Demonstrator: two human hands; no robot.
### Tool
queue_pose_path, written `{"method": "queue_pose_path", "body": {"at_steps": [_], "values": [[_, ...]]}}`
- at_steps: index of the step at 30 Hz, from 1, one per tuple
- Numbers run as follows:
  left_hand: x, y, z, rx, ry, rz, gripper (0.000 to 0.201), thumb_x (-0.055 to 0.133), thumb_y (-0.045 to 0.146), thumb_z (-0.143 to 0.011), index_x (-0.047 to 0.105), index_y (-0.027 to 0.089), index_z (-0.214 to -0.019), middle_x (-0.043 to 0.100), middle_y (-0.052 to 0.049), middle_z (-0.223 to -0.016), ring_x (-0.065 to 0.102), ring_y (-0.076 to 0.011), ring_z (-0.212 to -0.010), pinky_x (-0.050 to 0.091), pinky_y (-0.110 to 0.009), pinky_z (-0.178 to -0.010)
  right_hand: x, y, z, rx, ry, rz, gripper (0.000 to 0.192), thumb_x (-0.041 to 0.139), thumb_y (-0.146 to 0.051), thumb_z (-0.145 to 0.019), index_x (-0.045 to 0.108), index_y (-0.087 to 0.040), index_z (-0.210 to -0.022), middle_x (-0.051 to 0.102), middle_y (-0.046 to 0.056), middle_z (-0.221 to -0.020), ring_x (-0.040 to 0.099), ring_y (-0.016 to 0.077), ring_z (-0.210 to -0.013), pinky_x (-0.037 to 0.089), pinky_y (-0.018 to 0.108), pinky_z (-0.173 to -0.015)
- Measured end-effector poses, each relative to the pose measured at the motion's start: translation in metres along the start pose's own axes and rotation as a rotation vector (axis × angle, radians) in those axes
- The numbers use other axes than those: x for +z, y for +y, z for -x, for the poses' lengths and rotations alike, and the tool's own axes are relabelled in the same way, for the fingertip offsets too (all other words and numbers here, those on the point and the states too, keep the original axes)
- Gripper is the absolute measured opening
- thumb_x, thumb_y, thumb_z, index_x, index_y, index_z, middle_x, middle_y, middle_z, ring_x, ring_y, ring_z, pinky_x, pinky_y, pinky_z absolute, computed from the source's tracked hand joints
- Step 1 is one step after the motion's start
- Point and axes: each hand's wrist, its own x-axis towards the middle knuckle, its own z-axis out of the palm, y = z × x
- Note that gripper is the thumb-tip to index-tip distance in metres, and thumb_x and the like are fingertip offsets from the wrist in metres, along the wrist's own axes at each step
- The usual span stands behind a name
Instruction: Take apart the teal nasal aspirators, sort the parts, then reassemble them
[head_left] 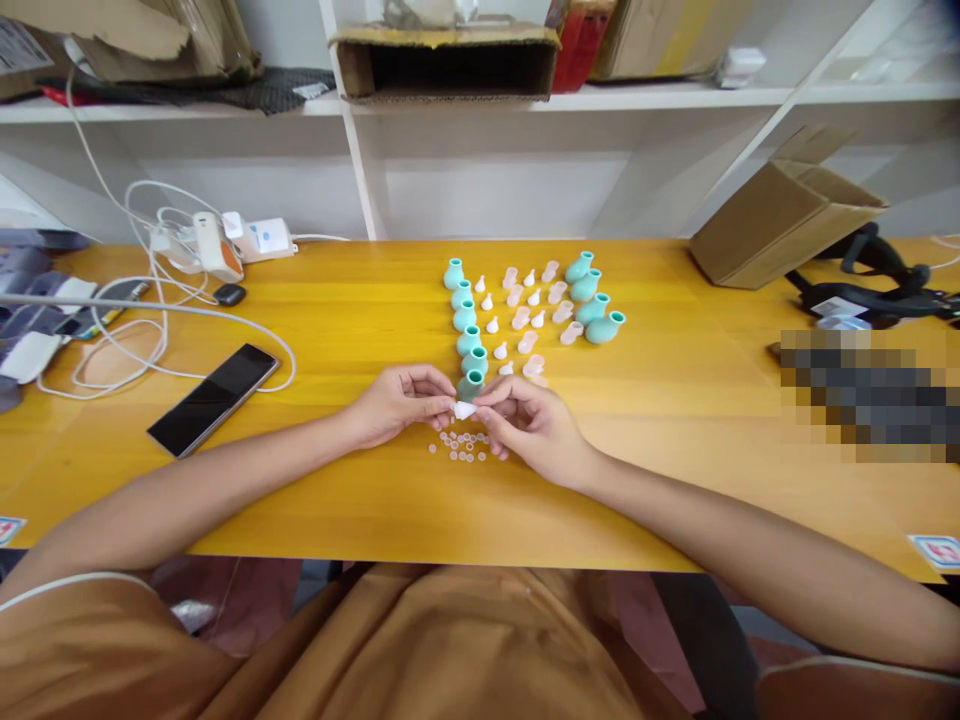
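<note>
My left hand and my right hand meet over the yellow table, and together their fingertips pinch a small white cone piece. Just below them lie several tiny white rings. Beyond the hands stands a column of teal bulb-shaped pieces, with the nearest one right behind my fingers. Beside that column run rows of small white cones and pale pink caps. More teal bulbs lie in a row to the right.
A black phone lies at the left by white cables and a power strip. A tilted cardboard box and black gear sit at the right. White shelves hold boxes behind.
</note>
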Motion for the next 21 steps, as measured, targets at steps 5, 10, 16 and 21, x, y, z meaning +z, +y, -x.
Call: {"method": "queue_pose_path", "body": {"at_steps": [5, 10, 16, 21], "values": [[-0.0017, -0.0016, -0.0005, 0.038, -0.018, -0.004, 0.037, 0.102, 0.036, -0.075, 0.08, 0.011, -0.091, 0.079, -0.004, -0.077, 0.072, -0.0108, -0.066, 0.059, -0.022, -0.066, 0.0014, -0.0011, 0.0002, -0.057, -0.004, 0.027, 0.029, 0.086, -0.045, -0.094, 0.068, -0.021, -0.098, 0.068, 0.0, -0.093, 0.065, 0.0097, -0.055, 0.06, 0.026, -0.05], [-0.0003, -0.0019, -0.0008, 0.07, 0.008, -0.018, 0.035, 0.103, 0.035, -0.073, 0.083, 0.012, -0.091, 0.079, -0.004, -0.078, 0.07, -0.0111, -0.068, 0.058, -0.023, -0.069, -0.0001, -0.0015, -0.001, -0.081, 0.017, 0.063, 0.028, 0.081, -0.045, -0.098, 0.067, -0.021, -0.097, 0.067, 0.001, -0.093, 0.066, 0.0096, -0.057, 0.061, 0.025, -0.052], [0.0004, -0.0035, -0.0017, 0.065, 0.015, -0.038, 0.034, 0.104, 0.034, -0.07, 0.084, 0.014, -0.088, 0.08, -0.004, -0.08, 0.07, -0.0107, -0.068, 0.057, -0.022, -0.067, 0.0004, 0.0002, -0.0013, -0.082, 0.029, 0.079, 0.03, 0.079, -0.048, -0.099, 0.065, -0.021, -0.097, 0.067, 0.001, -0.096, 0.067, 0.01, -0.058, 0.062, 0.026, -0.052], [-0.0016, -0.0051, -0.0028, 0.073, 0.014, -0.065, 0.037, 0.105, 0.037, -0.069, 0.082, 0.013, -0.086, 0.08, -0.004, -0.08, 0.069, -0.011, -0.066, 0.057, -0.023, -0.066, 0.0004, -0.0001, -0.0014, -0.085, 0.003, 0.044, 0.029, 0.079, -0.046, -0.1, 0.065, -0.021, -0.099, 0.066, 0.0, -0.096, 0.067, 0.0085, -0.056, 0.062, 0.025, -0.053]]}}
